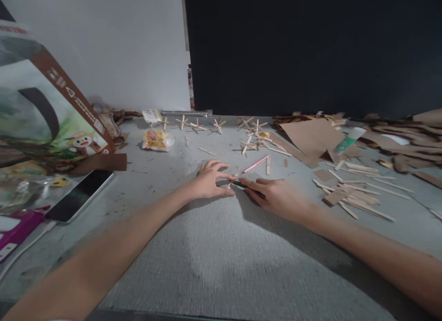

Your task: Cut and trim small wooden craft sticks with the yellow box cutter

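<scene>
Near the middle of the grey table (207, 256), my left hand (210, 180) pinches a short wooden stick piece (230, 184) between thumb and fingers. From the right, my right hand (276, 194) is closed on a thin dark tool (239, 183), whose tip touches or nearly touches that piece. The tool's kind is too small to tell. Just beyond my hands lie a red-and-white striped pencil (256, 164) and a short wooden stick (268, 165).
Star-shaped stick pieces (218, 126) line the back. Loose sticks (362, 199), a glue tube (348, 140) and brown cardboard (307, 137) lie right. On the left are a phone (81, 195), a purple power strip (19, 229), a large printed bag (51, 109) and a yellow packet (157, 140).
</scene>
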`<state>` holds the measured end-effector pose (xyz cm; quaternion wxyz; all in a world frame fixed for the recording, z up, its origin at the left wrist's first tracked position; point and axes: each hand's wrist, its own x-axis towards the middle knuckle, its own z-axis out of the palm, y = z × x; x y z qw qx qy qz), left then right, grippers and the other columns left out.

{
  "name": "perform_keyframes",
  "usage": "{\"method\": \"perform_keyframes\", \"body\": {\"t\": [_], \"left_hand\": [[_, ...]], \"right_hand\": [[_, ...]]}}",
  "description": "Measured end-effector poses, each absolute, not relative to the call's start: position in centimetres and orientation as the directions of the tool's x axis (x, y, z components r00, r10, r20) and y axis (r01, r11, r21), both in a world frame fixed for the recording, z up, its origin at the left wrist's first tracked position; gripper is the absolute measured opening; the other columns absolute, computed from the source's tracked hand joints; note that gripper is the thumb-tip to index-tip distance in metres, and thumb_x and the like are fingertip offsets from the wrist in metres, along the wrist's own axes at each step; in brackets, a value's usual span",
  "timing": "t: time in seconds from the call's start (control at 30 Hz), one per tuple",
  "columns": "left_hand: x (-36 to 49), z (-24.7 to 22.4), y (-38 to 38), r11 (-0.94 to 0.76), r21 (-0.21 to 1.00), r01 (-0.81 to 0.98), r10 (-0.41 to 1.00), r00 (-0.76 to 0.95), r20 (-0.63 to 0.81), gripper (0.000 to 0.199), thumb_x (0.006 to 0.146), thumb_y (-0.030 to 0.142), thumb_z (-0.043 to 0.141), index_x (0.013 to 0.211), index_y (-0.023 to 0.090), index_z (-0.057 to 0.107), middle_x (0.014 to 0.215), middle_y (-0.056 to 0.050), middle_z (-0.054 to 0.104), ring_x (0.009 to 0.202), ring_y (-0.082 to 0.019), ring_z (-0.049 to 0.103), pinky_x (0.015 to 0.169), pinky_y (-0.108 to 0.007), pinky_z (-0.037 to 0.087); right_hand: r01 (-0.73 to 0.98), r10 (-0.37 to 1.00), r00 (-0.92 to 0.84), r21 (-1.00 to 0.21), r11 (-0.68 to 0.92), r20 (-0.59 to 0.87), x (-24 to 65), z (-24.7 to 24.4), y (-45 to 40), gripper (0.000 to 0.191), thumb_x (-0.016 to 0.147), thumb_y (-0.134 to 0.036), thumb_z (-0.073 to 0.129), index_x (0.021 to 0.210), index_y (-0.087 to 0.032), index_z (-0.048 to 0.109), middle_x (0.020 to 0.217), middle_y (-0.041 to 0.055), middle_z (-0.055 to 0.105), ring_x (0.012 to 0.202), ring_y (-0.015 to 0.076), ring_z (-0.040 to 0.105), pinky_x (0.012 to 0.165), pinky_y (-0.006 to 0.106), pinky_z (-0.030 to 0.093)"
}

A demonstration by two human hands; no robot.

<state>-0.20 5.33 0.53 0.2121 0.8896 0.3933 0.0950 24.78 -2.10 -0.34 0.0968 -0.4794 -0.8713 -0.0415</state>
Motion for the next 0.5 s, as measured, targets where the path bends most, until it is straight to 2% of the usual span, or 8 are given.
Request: {"method": "perform_keyframes", "body": {"t": [0.5], "left_hand": [[-0.32,0.06,5.68,-0.607,0.457,0.650,0.740,0.672,0.026,0.050,0.085,0.062,0.079,0.130,0.040,0.076,0.159,-0.006,0.052,0.154,-0.037,0.031,0.125,-0.061,0.028]], "right_hand": [[0.840,0.824,-0.524,-0.034,0.542,0.215,24.61,-0.42,-2.28,0.049,0.110,-0.036,0.038,0.151,-0.023,0.062,0.082,0.0076,0.073,0.058,0.0152,0.057,0.057,0.028,0.026]]}}
